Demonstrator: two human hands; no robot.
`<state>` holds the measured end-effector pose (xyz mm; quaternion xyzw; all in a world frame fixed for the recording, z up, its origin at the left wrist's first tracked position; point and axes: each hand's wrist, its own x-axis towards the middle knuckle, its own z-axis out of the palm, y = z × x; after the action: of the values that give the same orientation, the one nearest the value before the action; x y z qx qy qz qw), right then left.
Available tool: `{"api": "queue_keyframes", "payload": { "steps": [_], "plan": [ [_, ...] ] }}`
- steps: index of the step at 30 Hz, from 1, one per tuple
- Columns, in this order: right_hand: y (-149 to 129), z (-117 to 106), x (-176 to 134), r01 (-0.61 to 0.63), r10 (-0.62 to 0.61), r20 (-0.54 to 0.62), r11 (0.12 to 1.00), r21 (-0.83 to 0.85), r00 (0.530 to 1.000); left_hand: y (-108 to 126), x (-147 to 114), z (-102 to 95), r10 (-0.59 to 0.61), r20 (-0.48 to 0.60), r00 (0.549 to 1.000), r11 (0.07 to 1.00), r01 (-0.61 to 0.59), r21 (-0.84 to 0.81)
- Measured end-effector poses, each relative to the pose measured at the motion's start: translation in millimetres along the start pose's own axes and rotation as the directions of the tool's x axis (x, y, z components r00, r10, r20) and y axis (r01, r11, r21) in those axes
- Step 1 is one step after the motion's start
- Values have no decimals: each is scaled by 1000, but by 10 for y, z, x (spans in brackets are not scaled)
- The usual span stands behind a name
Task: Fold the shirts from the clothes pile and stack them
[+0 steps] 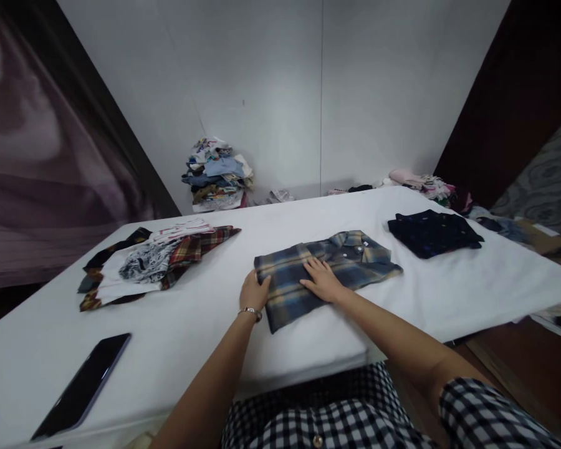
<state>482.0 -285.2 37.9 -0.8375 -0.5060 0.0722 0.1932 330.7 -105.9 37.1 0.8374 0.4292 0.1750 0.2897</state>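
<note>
A blue, grey and yellow plaid shirt lies folded in front of me, its collar and buttons toward the right. My right hand rests flat on top of it with the fingers spread. At the shirt's left edge is my left hand, its thumb over the cloth and its fingers closed at the edge, partly hidden. A bracelet circles my left wrist. Beneath the shirt is a table covered in white cloth.
A loose pile of clothes lies at the left of the table, near a dark phone. On the right is a folded navy garment. A tall clothes stack and more clothes stand along the wall behind the table.
</note>
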Motion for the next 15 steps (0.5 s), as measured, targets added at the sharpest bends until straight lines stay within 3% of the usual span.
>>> {"api": "queue_keyframes", "payload": {
  "steps": [3, 6, 10, 15],
  "plan": [
    [-21, 12, -57, -27, 27, -8, 1000, -1, 1000, 14, -16, -35, -169, 48, 984, 970, 175, -166],
    [-68, 38, -25, -44, 44, 20, 999, 24, 999, 77, 16, -24, -251, 97, 963, 912, 269, -311],
    [-122, 69, 4, -85, 82, 40, 995, 61, 996, 166, 37, -22, -227, 180, 957, 819, 288, -496],
    [-212, 127, -93, 21, -28, 54, 992, 127, 998, 37, -89, -142, -194, 65, 979, 771, 193, -607]
  ]
}}
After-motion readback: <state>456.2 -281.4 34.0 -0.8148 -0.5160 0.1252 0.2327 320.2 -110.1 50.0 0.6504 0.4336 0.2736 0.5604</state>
